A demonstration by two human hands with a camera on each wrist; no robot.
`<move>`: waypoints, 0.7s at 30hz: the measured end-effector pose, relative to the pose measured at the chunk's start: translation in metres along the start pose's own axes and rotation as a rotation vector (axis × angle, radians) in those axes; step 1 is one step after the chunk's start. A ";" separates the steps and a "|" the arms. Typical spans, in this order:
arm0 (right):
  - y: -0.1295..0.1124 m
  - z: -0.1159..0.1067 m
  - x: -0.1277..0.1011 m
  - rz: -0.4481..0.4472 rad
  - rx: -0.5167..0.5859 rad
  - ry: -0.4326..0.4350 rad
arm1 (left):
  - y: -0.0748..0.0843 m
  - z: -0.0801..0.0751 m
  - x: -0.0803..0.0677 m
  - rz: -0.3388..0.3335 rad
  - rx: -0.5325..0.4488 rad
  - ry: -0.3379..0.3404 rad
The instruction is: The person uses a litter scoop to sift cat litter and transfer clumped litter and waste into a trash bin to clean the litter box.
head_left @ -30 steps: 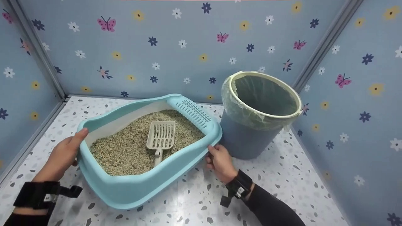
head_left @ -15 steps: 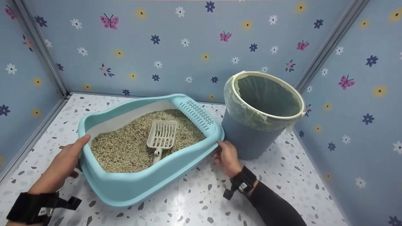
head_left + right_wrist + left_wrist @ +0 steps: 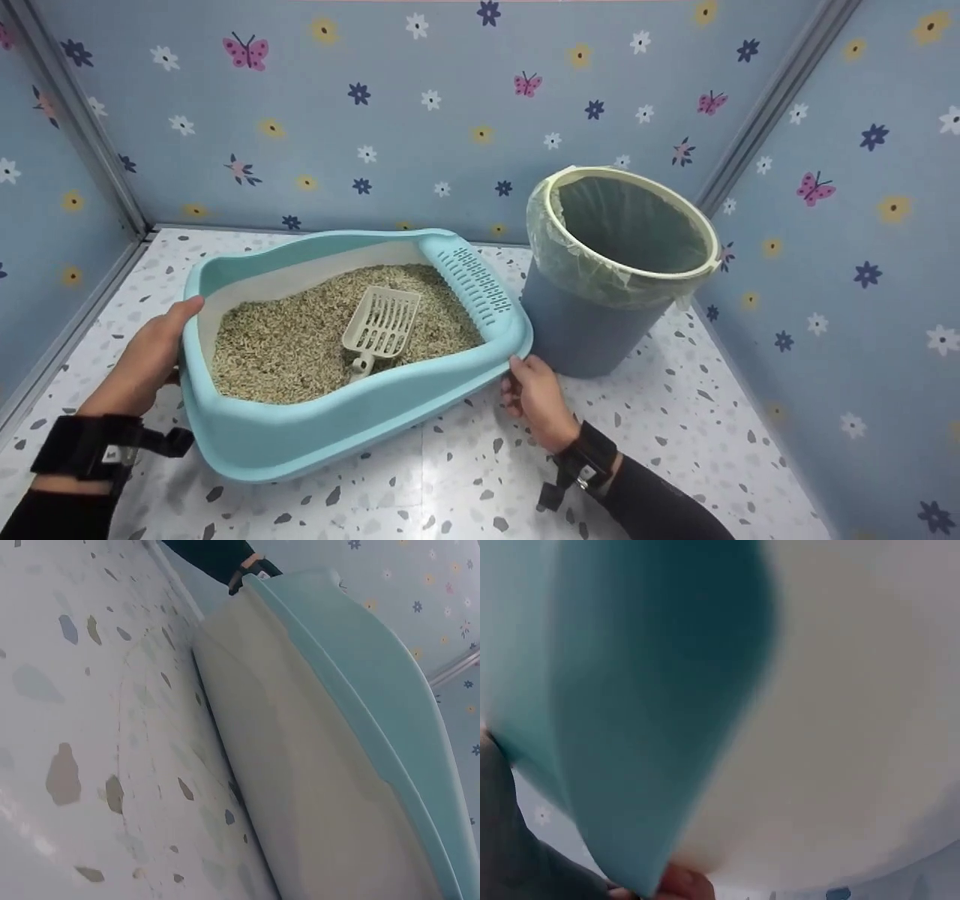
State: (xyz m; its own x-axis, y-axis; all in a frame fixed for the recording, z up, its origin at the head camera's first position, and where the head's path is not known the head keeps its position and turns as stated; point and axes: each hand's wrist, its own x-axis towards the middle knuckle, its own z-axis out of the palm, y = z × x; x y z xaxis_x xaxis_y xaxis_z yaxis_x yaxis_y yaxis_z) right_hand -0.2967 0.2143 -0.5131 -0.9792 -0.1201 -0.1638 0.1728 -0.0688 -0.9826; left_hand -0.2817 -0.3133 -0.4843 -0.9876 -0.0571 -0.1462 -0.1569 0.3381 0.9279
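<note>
A light-blue litter box [image 3: 315, 439] with a white inner wall sits on the speckled floor, filled with tan pellet litter [image 3: 277, 352]. On the litter lies a beige slotted scoop [image 3: 382, 322], its handle toward the front wall and partly hidden by the rim. My left hand [image 3: 150, 356] grips the box's left side, thumb over the rim and fingers mostly hidden behind the wall; fingertips [image 3: 686, 883] show under the blue edge in the left wrist view. My right hand [image 3: 541, 401] pinches the lip at the box's right end. The right wrist view shows the box's pale lower side [image 3: 285, 750] close to the floor.
A grey-blue trash bin [image 3: 592, 330] with a pale liner [image 3: 577, 270] stands right beside the box's right end. Flower-patterned panels [image 3: 420, 112] enclose the back, left and right. Speckled floor [image 3: 450, 480] stretches in front of the box.
The litter box has turned slightly clockwise, its front corner swinging left, and the scoop has turned with it. Both hands have stayed at the box. The head view has shifted a little.
</note>
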 end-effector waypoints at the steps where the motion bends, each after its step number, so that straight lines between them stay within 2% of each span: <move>1: 0.000 -0.001 0.001 0.001 -0.004 0.009 | 0.000 -0.001 -0.002 -0.001 -0.009 -0.011; 4: 0.001 -0.005 0.011 -0.006 -0.012 0.071 | 0.003 0.003 -0.014 -0.016 -0.006 -0.050; 8: -0.001 -0.013 0.024 -0.018 -0.047 0.161 | 0.015 0.015 -0.037 -0.061 0.055 -0.117; 12: -0.003 -0.018 0.029 -0.008 -0.078 0.155 | 0.021 0.023 -0.051 -0.081 0.084 -0.137; 16: -0.003 -0.015 0.024 0.002 -0.079 0.120 | 0.017 0.022 -0.049 -0.070 0.084 -0.095; 21: 0.002 -0.010 0.008 -0.024 -0.090 0.105 | 0.008 0.012 -0.036 -0.044 0.079 -0.072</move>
State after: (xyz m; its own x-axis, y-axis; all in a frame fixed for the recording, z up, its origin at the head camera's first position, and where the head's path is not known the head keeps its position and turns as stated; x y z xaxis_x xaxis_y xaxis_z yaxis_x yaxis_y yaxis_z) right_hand -0.3050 0.2235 -0.5169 -0.9895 -0.0152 -0.1440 0.1437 0.0194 -0.9894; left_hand -0.2477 -0.2975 -0.4762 -0.9770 -0.0072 -0.2130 -0.1971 0.4101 0.8905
